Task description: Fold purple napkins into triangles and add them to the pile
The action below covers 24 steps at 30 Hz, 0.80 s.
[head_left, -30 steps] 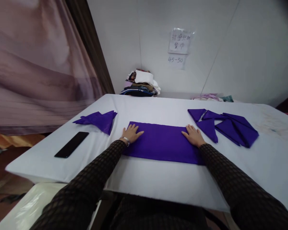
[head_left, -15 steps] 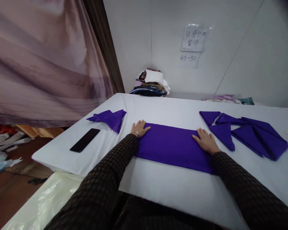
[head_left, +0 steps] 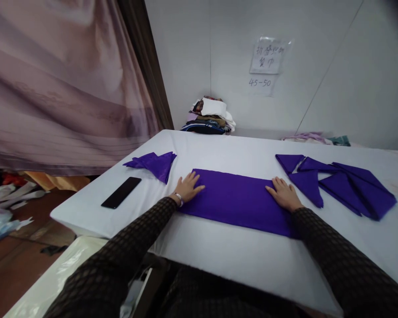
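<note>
A purple cloth napkin (head_left: 235, 201) lies as a flat, long rectangle on the white-covered table (head_left: 215, 152). At its left end my left hand (head_left: 186, 189) rests palm down, fingers spread over the cloth. Over the right end lies my right hand (head_left: 285, 195), also flat with fingers apart. Neither hand grips the fabric. Right of my right hand are several purple napkins folded into pointed shapes (head_left: 358, 190), partly overlapping. Beyond my left hand sits another folded purple napkin (head_left: 157, 165) with several points.
A black phone (head_left: 121, 192) lies near the table's left side. Against the wall is a pile of folded clothes (head_left: 209, 117), with more fabric (head_left: 308, 138) farther right. A pink curtain (head_left: 63, 88) hangs at left. Handwritten paper signs (head_left: 267, 57) are on the wall.
My left hand has slid slightly left, and the napkin's left end now reaches farther left. My right hand stays in about the same place.
</note>
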Available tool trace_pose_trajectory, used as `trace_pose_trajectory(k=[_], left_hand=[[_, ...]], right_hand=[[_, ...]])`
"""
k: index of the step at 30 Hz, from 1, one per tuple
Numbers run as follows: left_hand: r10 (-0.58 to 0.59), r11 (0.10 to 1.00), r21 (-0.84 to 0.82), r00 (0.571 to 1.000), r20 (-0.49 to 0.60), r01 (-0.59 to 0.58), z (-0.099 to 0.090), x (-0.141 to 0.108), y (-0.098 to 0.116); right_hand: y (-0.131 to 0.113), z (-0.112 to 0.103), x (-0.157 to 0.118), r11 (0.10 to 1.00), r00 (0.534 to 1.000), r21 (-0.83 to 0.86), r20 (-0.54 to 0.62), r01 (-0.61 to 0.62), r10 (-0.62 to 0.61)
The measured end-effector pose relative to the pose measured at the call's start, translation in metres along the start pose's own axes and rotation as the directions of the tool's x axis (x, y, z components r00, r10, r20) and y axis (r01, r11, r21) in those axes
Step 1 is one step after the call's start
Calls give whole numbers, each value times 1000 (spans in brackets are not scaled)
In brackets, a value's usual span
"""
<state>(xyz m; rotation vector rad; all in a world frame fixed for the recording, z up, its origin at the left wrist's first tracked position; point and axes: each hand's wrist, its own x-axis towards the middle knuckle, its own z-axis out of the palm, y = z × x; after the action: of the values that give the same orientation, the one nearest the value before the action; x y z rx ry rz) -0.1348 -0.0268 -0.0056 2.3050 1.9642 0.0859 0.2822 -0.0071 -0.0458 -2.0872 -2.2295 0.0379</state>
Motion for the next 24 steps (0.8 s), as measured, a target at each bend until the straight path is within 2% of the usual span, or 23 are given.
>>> trace_pose_trajectory(k=[2,6,9,11,13,15,17,18,20,22,24], left_hand=[[81,997,18,997,1,-81,8,-19,9],[87,996,28,996,10,-87,16,-33,13],[89,996,31,996,6,-89,16,-29,10],[93,995,37,996,-1,-93,16,-26,10],[91,994,53,996,-3,-91,16,-25,10],[92,993,75,996,2,-91,16,-24,10],[92,991,95,996,8,-93,16,-24,10],[91,991,102,996,10,-92,15,-23,10],[88,990,109,996,9,-88,15,-23,9],[88,990,113,996,3,-88,14,-23,9],[90,989,118,996,1,-90,14,-22,9]], right_hand=[[2,0,1,1000,1000,-8,5,-2,2],[-3,-13,4,999,997,-21,64,-37,38],[-36,-31,-1,994,991,-14,86,-104,105],[-78,-41,-13,998,999,54,38,21,-23],[-128,-44,-31,965,977,159,7,207,-211],[-175,-41,-52,889,918,255,7,381,-395],[-203,-35,-70,815,858,309,-4,490,-514],[-207,-31,-77,799,843,321,3,508,-538],[-197,-25,-88,808,847,313,20,500,-532],[-167,-22,-95,853,884,279,31,441,-467],[-125,-22,-102,905,928,238,38,351,-370]])
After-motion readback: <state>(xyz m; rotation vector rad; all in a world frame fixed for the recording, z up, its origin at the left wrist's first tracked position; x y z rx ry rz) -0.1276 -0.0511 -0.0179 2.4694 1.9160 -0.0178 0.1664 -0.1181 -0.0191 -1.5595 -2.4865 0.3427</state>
